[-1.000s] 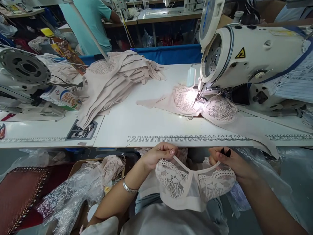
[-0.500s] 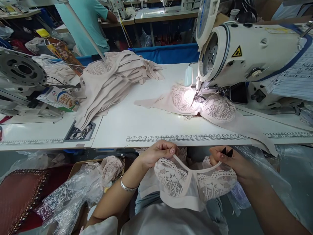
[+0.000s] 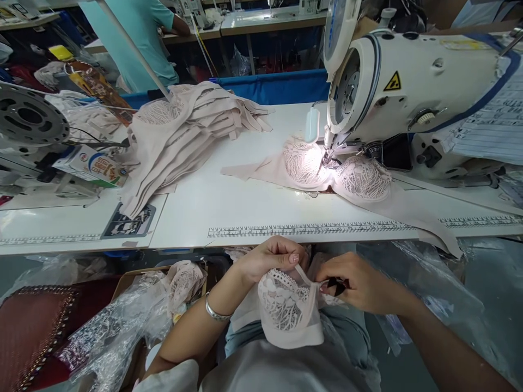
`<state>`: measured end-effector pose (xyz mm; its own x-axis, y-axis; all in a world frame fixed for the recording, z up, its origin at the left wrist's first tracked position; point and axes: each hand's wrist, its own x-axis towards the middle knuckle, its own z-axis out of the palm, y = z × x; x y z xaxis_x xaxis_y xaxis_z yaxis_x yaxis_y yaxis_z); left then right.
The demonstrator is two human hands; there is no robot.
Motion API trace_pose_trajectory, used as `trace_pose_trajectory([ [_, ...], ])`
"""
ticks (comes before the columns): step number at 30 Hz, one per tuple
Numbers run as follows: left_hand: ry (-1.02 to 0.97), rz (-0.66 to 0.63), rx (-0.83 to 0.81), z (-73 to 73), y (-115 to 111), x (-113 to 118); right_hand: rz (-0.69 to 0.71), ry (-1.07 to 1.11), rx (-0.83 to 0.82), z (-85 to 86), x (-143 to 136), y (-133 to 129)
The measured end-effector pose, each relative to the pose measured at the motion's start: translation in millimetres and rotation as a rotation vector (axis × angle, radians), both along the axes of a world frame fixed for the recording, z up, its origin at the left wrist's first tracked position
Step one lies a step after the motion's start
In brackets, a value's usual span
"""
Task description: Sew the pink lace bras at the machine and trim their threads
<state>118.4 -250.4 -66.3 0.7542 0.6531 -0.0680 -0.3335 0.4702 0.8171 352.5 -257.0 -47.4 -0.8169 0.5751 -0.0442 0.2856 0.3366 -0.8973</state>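
Observation:
Over my lap I hold a pale pink lace bra piece [image 3: 286,313], folded so that only one cup shows. My left hand [image 3: 272,258] pinches its top edge by the lace trim. My right hand [image 3: 359,283] grips the piece at its centre and also holds a small black bow [image 3: 335,285] between the fingers. Both hands sit just below the front edge of the white sewing table [image 3: 245,207].
A white sewing machine [image 3: 408,92] stands at the right with another lace bra [image 3: 339,177] under its lit needle. A stack of pink bras [image 3: 183,130] lies at the back left. A box with bagged pieces [image 3: 163,294] is at my left knee. A person in a teal shirt [image 3: 139,38] stands behind.
My right hand has moved left toward my left hand, folding the bra piece so the right cup is hidden behind the left one. The view has drifted slightly.

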Motion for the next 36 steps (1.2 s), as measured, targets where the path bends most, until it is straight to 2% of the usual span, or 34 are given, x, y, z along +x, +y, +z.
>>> trace_pose_trajectory([
  [3, -0.06, 0.006, 0.009, 1.5, 0, -4, -0.003, 0.108, -0.098, -2.7, 2, -2],
  [6, -0.08, 0.023, 0.014, 2.2, 1, -7, -0.108, 0.125, -0.165, -4.0, 8, -4],
  [9, -0.072, 0.041, 0.022, 1.7, 1, -9, -0.189, 0.149, -0.101, -4.2, 10, -6],
  [15, -0.008, 0.049, 0.042, 2.5, 1, -10, -0.186, 0.258, 0.1, -2.6, 9, -6],
  [21, -0.035, 0.039, 0.059, 1.4, 2, -10, -0.188, 0.213, 0.114, 1.0, 11, -6],
  [25, -0.021, 0.025, 0.053, 1.4, 1, -10, -0.2, 0.131, 0.015, 1.4, 13, -6],
  [27, -0.012, 0.01, 0.053, 2.4, 1, -9, -0.177, 0.084, -0.04, 1.3, 12, -5],
  [31, 0.078, 0.0, 0.062, 4.9, 4, -8, -0.042, 0.07, -0.202, 2.7, 9, -3],
  [34, 0.287, 0.062, 0.155, 7.8, 10, -3, 0.053, 0.169, -0.309, 6.4, 13, -7],
  [36, 0.386, 0.172, 0.291, 11.6, 13, 1, 0.101, 0.2, -0.299, 11.3, 24, -15],
])
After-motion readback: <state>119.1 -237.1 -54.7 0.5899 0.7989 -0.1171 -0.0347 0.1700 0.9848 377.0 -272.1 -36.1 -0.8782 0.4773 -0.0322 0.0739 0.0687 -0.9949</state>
